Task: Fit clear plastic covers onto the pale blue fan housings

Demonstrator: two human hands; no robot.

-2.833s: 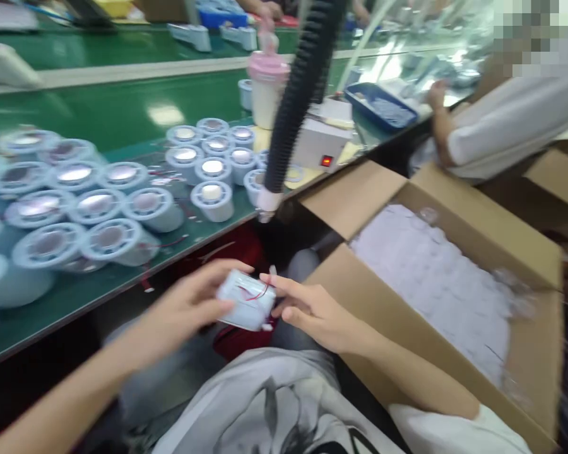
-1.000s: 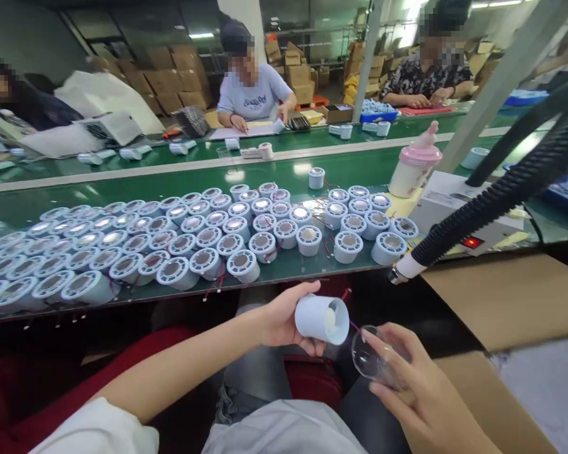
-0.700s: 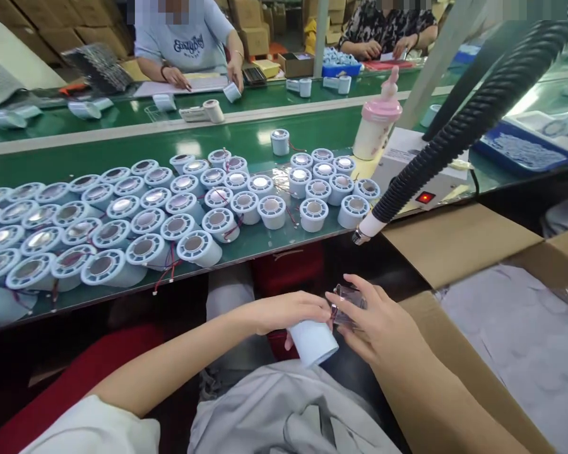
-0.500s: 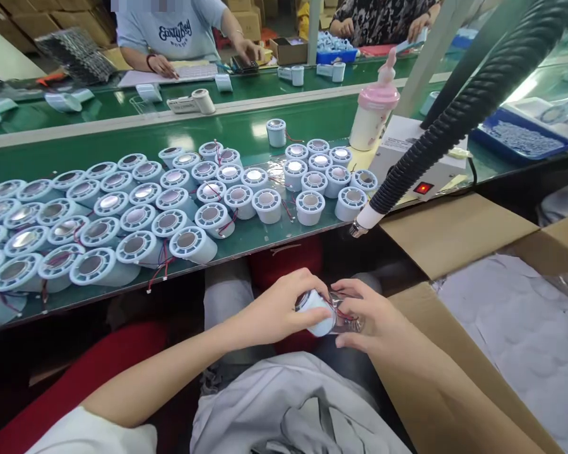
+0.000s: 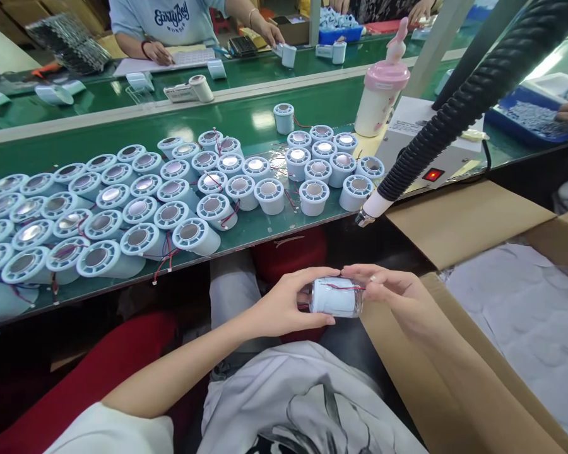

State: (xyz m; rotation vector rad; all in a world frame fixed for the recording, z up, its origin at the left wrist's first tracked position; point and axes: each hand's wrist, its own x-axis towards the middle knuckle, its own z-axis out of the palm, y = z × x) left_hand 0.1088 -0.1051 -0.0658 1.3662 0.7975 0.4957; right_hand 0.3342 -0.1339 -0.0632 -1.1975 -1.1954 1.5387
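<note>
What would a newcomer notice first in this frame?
The crowd of pale blue cylinders standing in rows on the green bench, left of centre. Just below its edge, the left hand and right hand hold one such cylinder sideways between them, red wire across it. A black ribbed hose slants down from the upper right towards the bench edge.

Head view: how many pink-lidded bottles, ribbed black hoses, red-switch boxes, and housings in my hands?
Pink-lidded bottle: 1
Ribbed black hose: 1
Red-switch box: 1
Held housing: 1
Total: 4
</note>
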